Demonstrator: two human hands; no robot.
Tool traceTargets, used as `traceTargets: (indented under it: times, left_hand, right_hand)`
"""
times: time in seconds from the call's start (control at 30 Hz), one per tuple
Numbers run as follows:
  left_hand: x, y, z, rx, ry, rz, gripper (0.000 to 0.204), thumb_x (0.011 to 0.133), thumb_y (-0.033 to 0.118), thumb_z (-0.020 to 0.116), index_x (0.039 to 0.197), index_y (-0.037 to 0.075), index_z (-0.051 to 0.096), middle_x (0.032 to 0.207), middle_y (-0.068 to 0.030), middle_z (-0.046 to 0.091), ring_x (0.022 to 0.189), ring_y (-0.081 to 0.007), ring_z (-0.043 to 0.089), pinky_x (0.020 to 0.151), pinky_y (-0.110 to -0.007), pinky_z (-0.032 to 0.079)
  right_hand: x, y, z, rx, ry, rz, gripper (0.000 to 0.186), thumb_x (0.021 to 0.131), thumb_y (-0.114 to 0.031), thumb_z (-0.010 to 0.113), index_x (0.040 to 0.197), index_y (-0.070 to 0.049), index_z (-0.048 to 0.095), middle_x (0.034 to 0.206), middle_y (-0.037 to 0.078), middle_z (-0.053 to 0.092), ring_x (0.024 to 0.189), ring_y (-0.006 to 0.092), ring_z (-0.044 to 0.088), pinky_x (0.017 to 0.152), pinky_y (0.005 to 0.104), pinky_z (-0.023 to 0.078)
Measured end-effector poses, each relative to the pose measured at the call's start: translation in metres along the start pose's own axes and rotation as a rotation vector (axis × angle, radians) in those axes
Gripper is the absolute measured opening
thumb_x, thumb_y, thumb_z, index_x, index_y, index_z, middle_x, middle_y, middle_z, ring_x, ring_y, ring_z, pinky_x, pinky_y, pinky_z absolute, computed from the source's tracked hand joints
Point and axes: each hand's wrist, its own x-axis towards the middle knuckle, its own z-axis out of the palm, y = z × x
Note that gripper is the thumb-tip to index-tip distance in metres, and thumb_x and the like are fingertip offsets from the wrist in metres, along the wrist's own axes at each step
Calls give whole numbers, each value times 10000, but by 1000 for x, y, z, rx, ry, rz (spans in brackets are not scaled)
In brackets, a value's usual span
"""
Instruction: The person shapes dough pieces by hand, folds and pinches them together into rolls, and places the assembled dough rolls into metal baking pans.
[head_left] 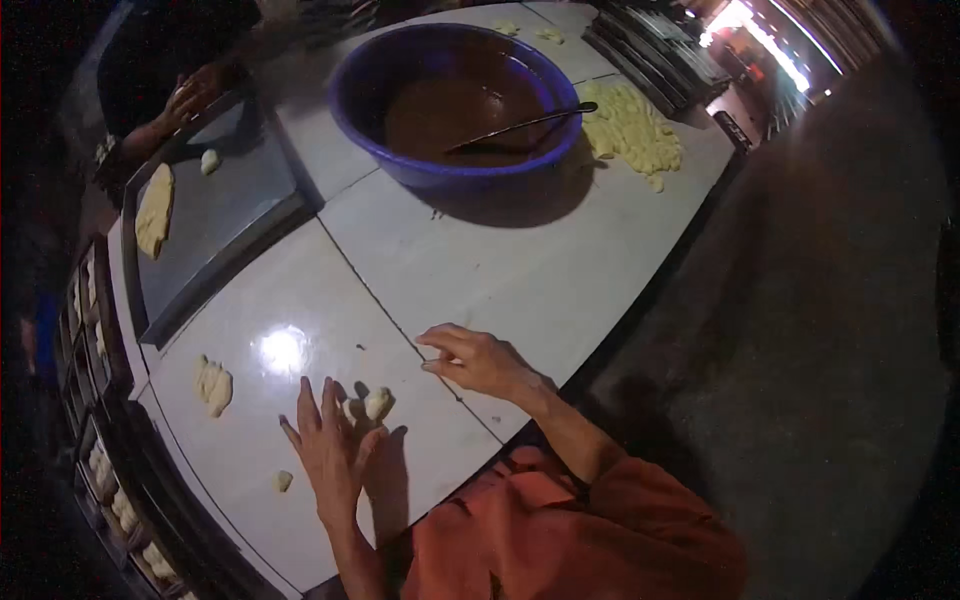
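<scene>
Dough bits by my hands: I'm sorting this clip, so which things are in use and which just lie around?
In use: left hand, small dough ball at its fingertips, right hand beside it.

Lying about: blue basin with ladle, tray with dough, dough pile, braided piece.
</scene>
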Motion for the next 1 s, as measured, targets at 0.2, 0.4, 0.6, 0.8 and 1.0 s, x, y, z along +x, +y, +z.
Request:
traceTargets:
  times: [0.2,0.4,0.6,0.8,1.0]
  left_hand:
    - [77,95,10,-498,136,120,601,813,270,806,1319,33,584,1346,-215,592,1216,-382,577,1009,-417,473]
    - [223,241,99,-1009,-182,-11,630,851,331,792,1365,41,573,1289,-158,640,1168,-256,622,931,-381,518]
    - [339,367,155,-976,-205,-401,552,998,360,593,1451,60,495,952,-113,714,890,-220,678,747,-380,529]
    - [393,382,219,-880,-249,-178,501,1039,372,466,1366,2,546,1295,-142,625,1099,-286,623,946,-410,498]
    - [436,384,191,-1830,-324,-464,529,997,395,541,1361,12,554,1291,-115,616,1120,-241,596,956,-353,479]
  right_hand:
    - [-4,110,-139,-55,578,401,268,953,-297,677,1082,-66,714,884,45,747,819,164,719,722,283,554]
    - [29,226,-268,-254,582,524,331,936,-352,675,1102,-67,706,754,37,696,629,159,635,669,315,508]
    - [96,270,-307,-284,640,473,329,903,-252,690,1102,9,675,1059,167,688,934,343,670,827,441,524]
    - [142,314,-285,-373,753,317,328,868,24,537,1189,81,569,1209,282,571,1075,479,586,944,492,494]
    - [147,340,-280,4,711,261,343,874,-83,658,1170,70,576,1075,195,647,1033,307,628,837,457,495]
